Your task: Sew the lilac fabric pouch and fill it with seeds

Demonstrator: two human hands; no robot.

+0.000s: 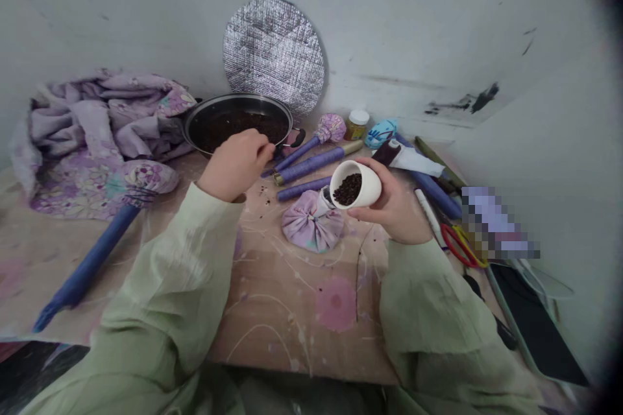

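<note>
My right hand [396,207] is wrapped round a small white cup [372,185], tipped on its side with its mouth to the left. Dark brown grains [348,189] lie inside the cup. Just below its mouth, a gathered pouch of purple cloth [314,228] rests on the table, with a pale neck or tube sticking up that the cup partly hides. My left hand [237,165] is closed at the near right rim of a black pan [195,136], fingers curled in. Whatever those fingers hold, if anything, is hidden. Dark loose material [233,126] covers the pan's bottom.
Crumpled floral cloth [97,123] and a cloth-headed blue stick [97,259] lie left. Behind the pan leans a round silver lid [274,55]. Blue-wrapped sticks [311,165], a yellow jar [357,124], red-and-yellow scissors [462,246] and a phone [535,321] sit rightward, near the wall.
</note>
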